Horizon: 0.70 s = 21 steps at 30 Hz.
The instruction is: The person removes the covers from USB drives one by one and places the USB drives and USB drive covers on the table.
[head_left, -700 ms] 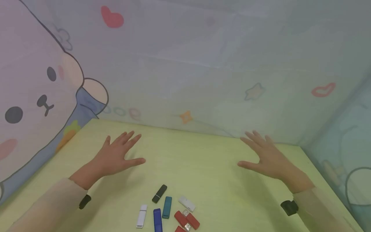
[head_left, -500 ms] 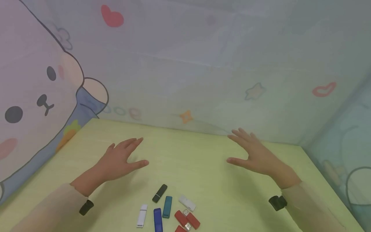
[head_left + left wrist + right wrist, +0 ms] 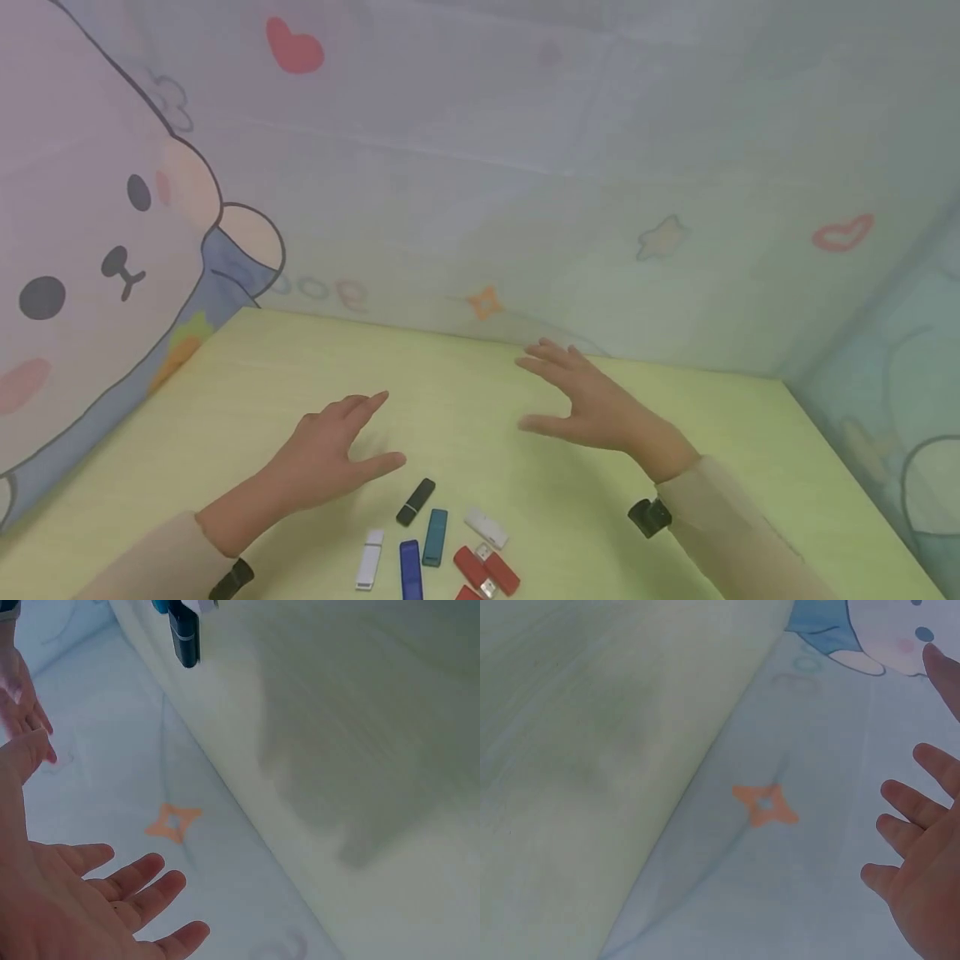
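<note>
My left hand (image 3: 322, 458) hovers over the table, its fingers spread and holding nothing. Just right of its thumb lies a black USB stick (image 3: 416, 502). My right hand (image 3: 600, 408) is also in the air, farther right, with thumb and fingers apart and nothing between them. Near the front lie a teal USB stick (image 3: 434, 537), a blue one (image 3: 411, 571), a white one (image 3: 369, 560) and another white one (image 3: 486, 527). Beside them are red USB sticks (image 3: 502, 573), some with bare metal plugs; one is cut off by the frame's bottom edge.
The pale yellow-green table (image 3: 712, 500) ends at the back against a printed cloth wall (image 3: 450, 167). A large cartoon animal (image 3: 90, 208) is printed on its left side. A second cloth wall (image 3: 900, 375) stands at the right.
My right hand has moved well to the left. My left hand has come slightly right and nearer the USB sticks. The sticks have stayed where they were.
</note>
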Motion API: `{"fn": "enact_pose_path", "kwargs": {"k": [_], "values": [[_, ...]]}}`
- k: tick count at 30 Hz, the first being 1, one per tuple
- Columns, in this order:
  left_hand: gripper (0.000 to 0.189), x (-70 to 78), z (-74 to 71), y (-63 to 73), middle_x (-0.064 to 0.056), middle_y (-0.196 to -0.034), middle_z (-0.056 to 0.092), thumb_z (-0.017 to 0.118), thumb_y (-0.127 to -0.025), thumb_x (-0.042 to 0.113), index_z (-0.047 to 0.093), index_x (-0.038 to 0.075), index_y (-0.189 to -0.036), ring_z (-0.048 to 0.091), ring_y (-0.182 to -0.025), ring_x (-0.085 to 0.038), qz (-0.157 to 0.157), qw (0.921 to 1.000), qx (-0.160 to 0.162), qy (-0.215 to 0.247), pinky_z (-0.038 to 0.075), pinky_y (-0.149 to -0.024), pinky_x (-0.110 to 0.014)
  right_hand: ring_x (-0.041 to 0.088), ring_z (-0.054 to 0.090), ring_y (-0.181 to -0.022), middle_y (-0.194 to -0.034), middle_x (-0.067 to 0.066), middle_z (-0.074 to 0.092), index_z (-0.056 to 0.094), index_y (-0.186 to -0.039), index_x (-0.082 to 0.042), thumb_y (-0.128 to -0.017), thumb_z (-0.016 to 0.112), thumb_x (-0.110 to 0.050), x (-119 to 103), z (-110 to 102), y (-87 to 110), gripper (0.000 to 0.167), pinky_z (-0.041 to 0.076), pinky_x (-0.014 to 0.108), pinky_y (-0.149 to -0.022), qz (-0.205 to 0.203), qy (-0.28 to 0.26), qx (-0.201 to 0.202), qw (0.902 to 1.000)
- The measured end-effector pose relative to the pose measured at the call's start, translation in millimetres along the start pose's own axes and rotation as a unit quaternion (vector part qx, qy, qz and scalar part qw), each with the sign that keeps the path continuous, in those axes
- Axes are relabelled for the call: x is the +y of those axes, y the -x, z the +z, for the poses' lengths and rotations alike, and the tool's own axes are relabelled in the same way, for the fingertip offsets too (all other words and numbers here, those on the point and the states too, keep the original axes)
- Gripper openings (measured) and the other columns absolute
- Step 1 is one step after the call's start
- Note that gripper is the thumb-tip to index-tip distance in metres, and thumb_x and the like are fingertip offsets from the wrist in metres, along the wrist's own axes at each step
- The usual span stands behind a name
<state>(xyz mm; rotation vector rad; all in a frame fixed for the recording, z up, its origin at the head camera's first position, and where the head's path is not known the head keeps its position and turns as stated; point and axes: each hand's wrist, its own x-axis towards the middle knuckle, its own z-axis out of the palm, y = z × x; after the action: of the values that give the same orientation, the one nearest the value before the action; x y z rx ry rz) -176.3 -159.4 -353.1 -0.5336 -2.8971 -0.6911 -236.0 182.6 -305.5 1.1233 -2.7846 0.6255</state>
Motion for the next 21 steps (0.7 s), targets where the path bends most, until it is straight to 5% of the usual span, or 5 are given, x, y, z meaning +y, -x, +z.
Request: {"fn": "enact_pose_path", "kwargs": {"k": [11, 21], "values": [[0.081, 13.6, 15.4, 6.5, -0.019, -0.133, 0.052, 0.066, -0.081, 0.058, 0.046, 0.008, -0.141, 0.05, -0.121, -0.038, -0.012, 0.9998, -0.012, 0.01, 0.037, -0.095, -0.061, 0.025, 0.024, -0.144, -0.154, 0.002, 0.033, 0.044, -0.145, -0.022, -0.086, 0.068, -0.048, -24, 28, -27.8, 0.07, 0.027, 0.051, -0.112, -0.015, -0.019, -0.059, 0.9979], [0.071, 21.8, 30.1, 14.3, -0.007, -0.116, 0.06, 0.073, -0.078, 0.05, 0.054, 0.008, -0.132, 0.058, -0.1, -0.021, -0.036, 0.9989, -0.012, 0.027, 0.044, -0.087, -0.053, 0.022, 0.035, -0.139, -0.15, 0.003, 0.039, 0.049, -0.142, -0.02, -0.086, 0.069, -0.044, -49, 52, -43.9, 0.064, 0.035, 0.043, -0.109, -0.059, -0.014, -0.102, 0.993]]}}
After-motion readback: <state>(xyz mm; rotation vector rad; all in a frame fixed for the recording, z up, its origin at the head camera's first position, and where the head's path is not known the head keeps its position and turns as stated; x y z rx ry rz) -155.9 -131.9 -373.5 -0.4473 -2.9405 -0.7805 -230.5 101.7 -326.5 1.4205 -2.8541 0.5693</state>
